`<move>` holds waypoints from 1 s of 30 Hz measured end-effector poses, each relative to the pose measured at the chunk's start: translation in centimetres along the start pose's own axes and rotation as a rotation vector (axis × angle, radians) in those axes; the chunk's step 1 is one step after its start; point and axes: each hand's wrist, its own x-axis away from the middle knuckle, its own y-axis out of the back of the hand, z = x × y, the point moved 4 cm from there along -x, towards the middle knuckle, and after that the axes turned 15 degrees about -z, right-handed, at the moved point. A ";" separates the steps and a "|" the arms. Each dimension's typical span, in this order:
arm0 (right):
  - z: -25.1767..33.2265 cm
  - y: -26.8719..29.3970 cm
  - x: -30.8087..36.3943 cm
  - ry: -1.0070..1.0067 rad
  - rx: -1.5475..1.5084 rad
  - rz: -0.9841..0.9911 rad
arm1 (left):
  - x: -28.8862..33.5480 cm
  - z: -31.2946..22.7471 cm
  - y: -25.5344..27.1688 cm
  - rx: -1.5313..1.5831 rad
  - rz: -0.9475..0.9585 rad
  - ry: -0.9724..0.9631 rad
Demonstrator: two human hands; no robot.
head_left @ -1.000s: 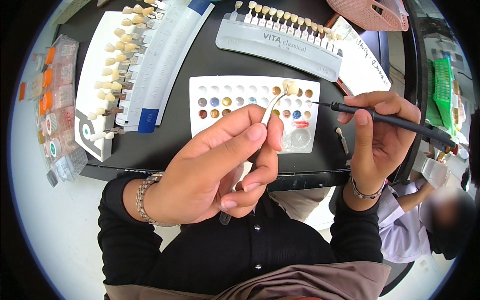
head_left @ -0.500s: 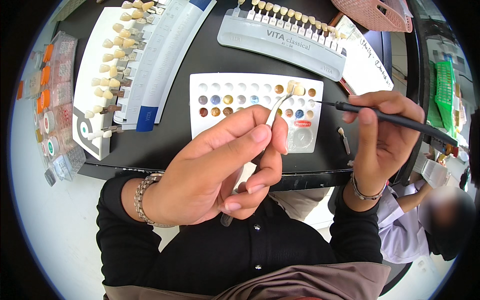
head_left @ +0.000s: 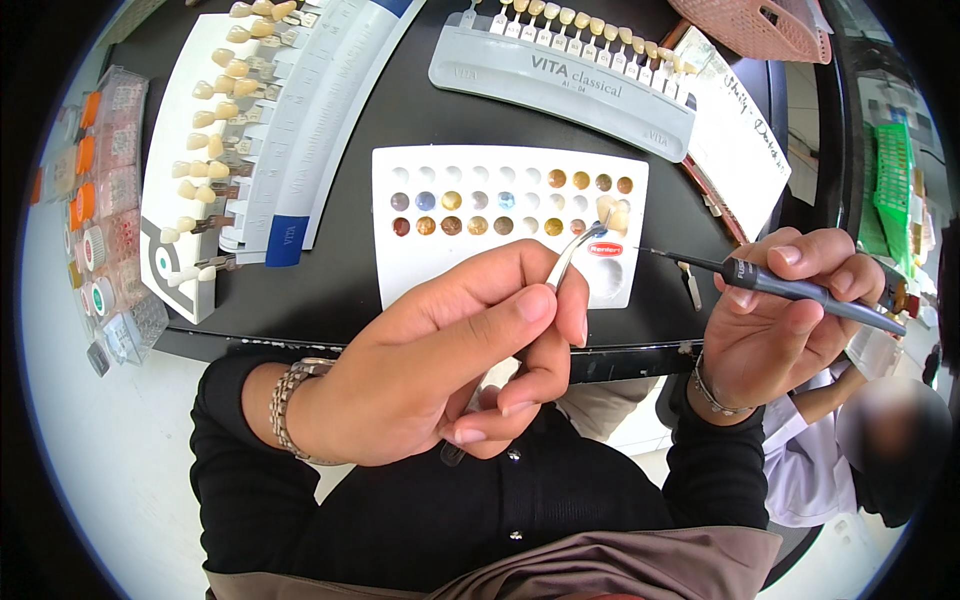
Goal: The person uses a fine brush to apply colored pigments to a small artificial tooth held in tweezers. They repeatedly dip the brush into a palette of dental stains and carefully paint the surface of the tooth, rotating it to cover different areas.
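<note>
My left hand is closed around metal tweezers, whose tips grip a small cream tooth crown. The crown hangs over the right side of a white palette with rows of round wells, many filled with brown, yellow, grey and blue stains. A fine black brush lies between the fingers and thumb of my right hand. Its thin tip points left, just past the palette's right edge, apart from the crown. Beneath the brush, a single shade tab rests on the black table.
A grey shade guide with tooth tabs stands at the back; a larger one stands at left on a white board. Clear boxes line the left edge. A pink basket and white card are at back right. Another person sits at right.
The tweezers and crown have shifted slightly right and toward me. My right hand has drawn back toward me and turned, taking the brush tip away from over the palette.
</note>
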 end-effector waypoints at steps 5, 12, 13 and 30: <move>0.1 0.4 0.0 0.010 0.037 0.006 | -0.1 0.1 -0.4 -0.004 0.028 0.026; 0.2 1.2 -0.1 0.008 0.015 0.037 | -0.3 0.4 -1.1 0.000 0.030 0.053; 0.2 1.4 -0.2 0.006 0.014 0.036 | -0.5 0.5 -1.3 0.001 0.030 0.050; 0.4 3.0 -0.2 0.001 0.007 0.044 | -1.3 1.3 -2.5 0.003 0.031 0.059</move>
